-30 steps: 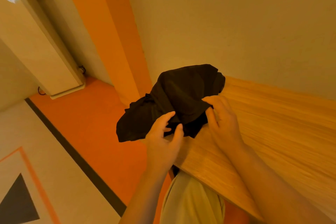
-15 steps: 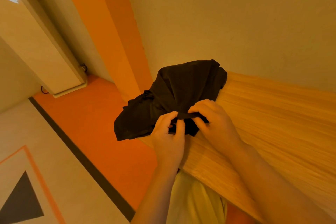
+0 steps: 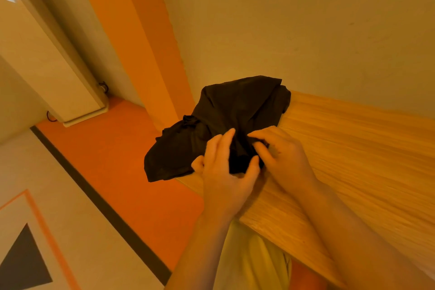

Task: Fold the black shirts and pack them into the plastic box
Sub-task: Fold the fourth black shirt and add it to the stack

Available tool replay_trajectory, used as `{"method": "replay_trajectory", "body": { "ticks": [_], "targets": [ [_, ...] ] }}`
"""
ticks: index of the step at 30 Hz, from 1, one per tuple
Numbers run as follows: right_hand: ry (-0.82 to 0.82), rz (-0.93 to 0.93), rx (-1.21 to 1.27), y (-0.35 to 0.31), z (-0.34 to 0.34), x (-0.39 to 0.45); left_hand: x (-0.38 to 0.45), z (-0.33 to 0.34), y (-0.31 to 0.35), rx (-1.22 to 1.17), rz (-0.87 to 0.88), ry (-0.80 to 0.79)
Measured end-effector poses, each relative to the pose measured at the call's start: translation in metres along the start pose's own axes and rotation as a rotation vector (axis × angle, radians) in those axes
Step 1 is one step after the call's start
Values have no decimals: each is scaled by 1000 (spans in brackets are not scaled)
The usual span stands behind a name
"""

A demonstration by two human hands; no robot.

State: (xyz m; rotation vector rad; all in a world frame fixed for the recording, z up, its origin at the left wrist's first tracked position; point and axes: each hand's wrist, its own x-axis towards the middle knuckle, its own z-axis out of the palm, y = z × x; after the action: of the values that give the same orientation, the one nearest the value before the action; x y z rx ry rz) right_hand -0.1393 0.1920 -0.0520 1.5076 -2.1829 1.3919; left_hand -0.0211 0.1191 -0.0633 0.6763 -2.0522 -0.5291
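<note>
Black shirt (image 3: 226,115) bunched between fingers (image 3: 253,167) of both hands.

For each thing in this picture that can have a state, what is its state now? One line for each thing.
black shirt: crumpled, not folded, lying on the table corner, part hanging over the edge
left hand: closed on the shirt's near part
right hand: fingers pinching the shirt beside the left hand
wooden table: bare apart from the shirt and hands
plastic box: not in view
</note>
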Motion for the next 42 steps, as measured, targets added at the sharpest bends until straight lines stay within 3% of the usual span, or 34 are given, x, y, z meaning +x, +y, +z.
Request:
{"method": "replay_trajectory", "body": {
  "ticks": [3,10,16,20,24,27,30,38,42],
  "targets": [
    [-50,-51,-10,-4,2,-2,3,4,-7,88,91,-21],
    [0,8,-56,0,0,0,5,-8,-14,-100,-129,159],
    [29,20,29,-7,-2,-2,0,-21,-11,-170,-177,240],
    [-8,71,137,-15,-1,-5,0,-18,-19,-142,-195,125],
    [35,5,172,-17,-2,-3,2,-18,-8,97,18,-38],
    [26,9,224,-19,-4,-3,10,-16,-3,123,102,-55],
    [50,83,290,-22,-11,-2,16,-15,-9,62,38,12],
    [102,248,-6,-9,-25,2,24,-38,-1,-227,-185,116],
    [104,220,226,-16,-29,-1,20,-34,-13,-160,-182,134]
  ]
}}
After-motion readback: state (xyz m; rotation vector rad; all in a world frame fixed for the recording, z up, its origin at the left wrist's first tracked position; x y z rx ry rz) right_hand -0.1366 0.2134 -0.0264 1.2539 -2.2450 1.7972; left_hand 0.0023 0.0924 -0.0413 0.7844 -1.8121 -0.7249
